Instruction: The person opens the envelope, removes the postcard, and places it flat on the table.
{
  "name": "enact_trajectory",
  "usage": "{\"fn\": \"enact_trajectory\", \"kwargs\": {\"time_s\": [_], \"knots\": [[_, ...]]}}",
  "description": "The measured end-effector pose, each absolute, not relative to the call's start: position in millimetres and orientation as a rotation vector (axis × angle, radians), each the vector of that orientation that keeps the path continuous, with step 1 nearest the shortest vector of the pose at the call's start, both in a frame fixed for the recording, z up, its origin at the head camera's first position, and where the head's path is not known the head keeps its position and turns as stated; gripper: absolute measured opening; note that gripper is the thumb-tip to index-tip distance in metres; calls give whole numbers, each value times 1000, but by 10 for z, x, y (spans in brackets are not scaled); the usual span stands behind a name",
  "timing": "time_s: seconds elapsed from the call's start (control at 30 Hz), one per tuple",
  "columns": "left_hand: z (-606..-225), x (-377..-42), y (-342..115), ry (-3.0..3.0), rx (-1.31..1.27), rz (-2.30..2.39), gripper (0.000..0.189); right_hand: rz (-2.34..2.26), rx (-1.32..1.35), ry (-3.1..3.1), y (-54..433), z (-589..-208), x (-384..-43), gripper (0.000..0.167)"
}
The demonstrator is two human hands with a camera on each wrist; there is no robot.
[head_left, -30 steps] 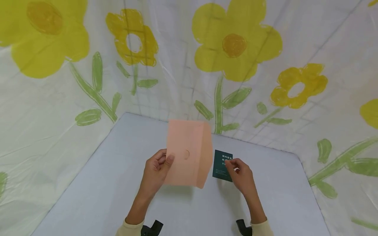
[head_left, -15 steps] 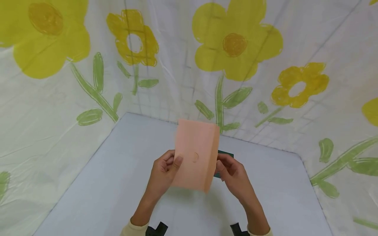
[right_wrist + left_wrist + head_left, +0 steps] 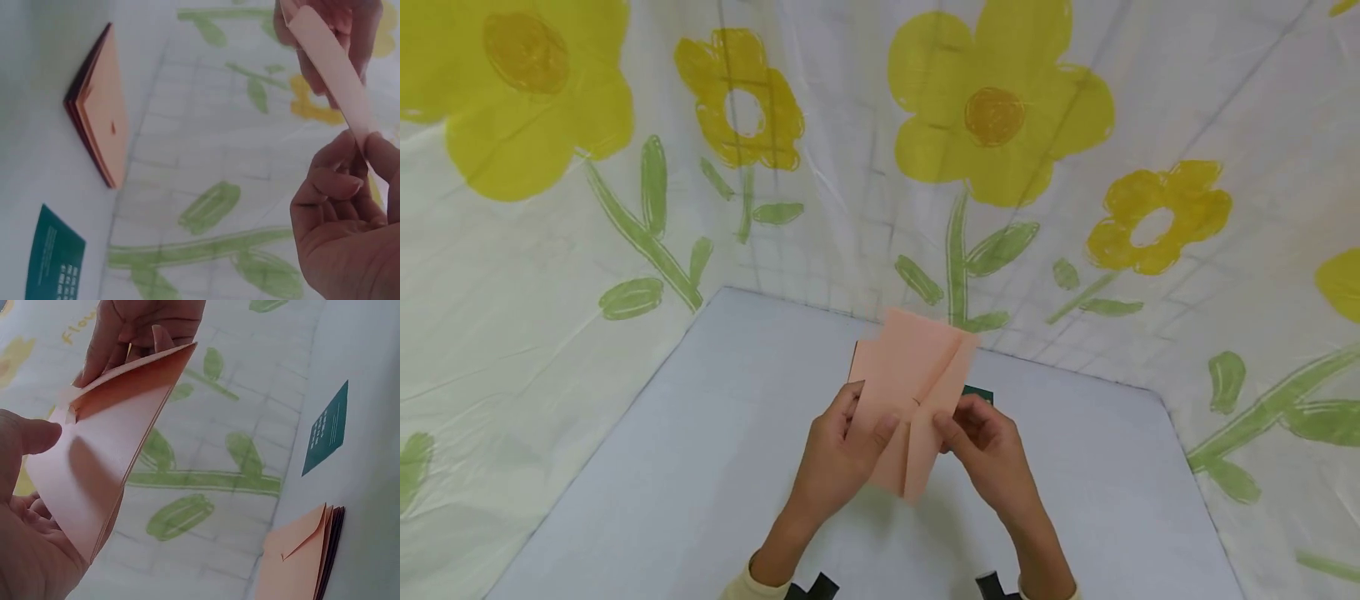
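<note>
A pink paper envelope (image 3: 917,358) is held up above the table, tilted. My left hand (image 3: 846,442) grips its left side, thumb across the front and fingers behind. At the opposite edge, the flap (image 3: 328,62) is pinched between the thumb and fingers of my right hand (image 3: 988,442). The flap is folded over the envelope, its middle close to a small curved slit; whether it is tucked in cannot be told. A dark green card (image 3: 326,431) with white print lies on the table, mostly hidden behind my right hand in the head view.
A stack of similar pink envelopes (image 3: 103,112) with dark layers at the back lies on the table, mostly covered by the held envelope in the head view. The white table (image 3: 737,358) ends at a curtain (image 3: 835,225) printed with yellow flowers.
The envelope has moved right and tilted clockwise in my left hand. My right hand has left the card and now pinches the flap, which has folded over. The stack's edge now shows.
</note>
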State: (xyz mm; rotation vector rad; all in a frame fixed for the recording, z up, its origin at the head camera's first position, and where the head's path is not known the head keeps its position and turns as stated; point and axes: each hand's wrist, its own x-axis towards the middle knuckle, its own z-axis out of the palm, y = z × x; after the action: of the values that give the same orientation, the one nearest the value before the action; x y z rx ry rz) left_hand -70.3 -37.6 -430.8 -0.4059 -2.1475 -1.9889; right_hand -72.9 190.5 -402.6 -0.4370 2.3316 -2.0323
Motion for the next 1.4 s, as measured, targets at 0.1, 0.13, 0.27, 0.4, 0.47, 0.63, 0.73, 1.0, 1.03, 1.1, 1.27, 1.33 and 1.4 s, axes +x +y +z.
{"fn": "enact_trajectory", "kwargs": {"time_s": [0.1, 0.13, 0.27, 0.4, 0.47, 0.63, 0.73, 1.0, 1.03, 1.1, 1.27, 1.33, 1.4], "knots": [[-4298, -680, -342, -2187, -434, -1891, 53, -2039, -421, 2357, 1898, -4027, -721, 15], [-4297, -676, -337, -2194, -450, -1858, 56, -2040, -415, 2366, 1895, -4027, -717, 14], [-4303, -677, -345, -2217, -527, -1716, 66, -2037, -396, 2397, 1889, -4021, -696, 14], [-4307, -685, -376, -2226, -613, -1658, 77, -2035, -389, 2393, 1890, -4009, -668, 12], [-4305, -690, -387, -2236, -642, -1625, 84, -2039, -389, 2381, 1892, -4002, -653, 12], [-4297, -720, -377, -2238, -674, -1441, 88, -2052, -407, 2359, 1892, -3970, -620, 12], [-4307, -728, -362, -2230, -658, -1353, 85, -2053, -421, 2352, 1892, -3959, -612, 12], [-4305, -722, -340, -2209, -673, -1334, 87, -2072, -468, 2320, 1917, -3965, -606, 12], [-4302, -722, -338, -2209, -673, -1332, 86, -2071, -474, 2321, 1918, -3966, -607, 12], [-4293, -720, -333, -2210, -674, -1329, 85, -2073, -470, 2323, 1920, -3966, -608, 12], [-4281, -708, -320, -2219, -659, -1330, 83, -2055, -468, 2358, 1922, -3976, -609, 11], [-4280, -704, -314, -2217, -653, -1331, 82, -2043, -474, 2382, 1923, -3983, -611, 9], [-4280, -700, -309, -2209, -650, -1332, 82, -2033, -478, 2410, 1917, -3989, -611, 8]]}}
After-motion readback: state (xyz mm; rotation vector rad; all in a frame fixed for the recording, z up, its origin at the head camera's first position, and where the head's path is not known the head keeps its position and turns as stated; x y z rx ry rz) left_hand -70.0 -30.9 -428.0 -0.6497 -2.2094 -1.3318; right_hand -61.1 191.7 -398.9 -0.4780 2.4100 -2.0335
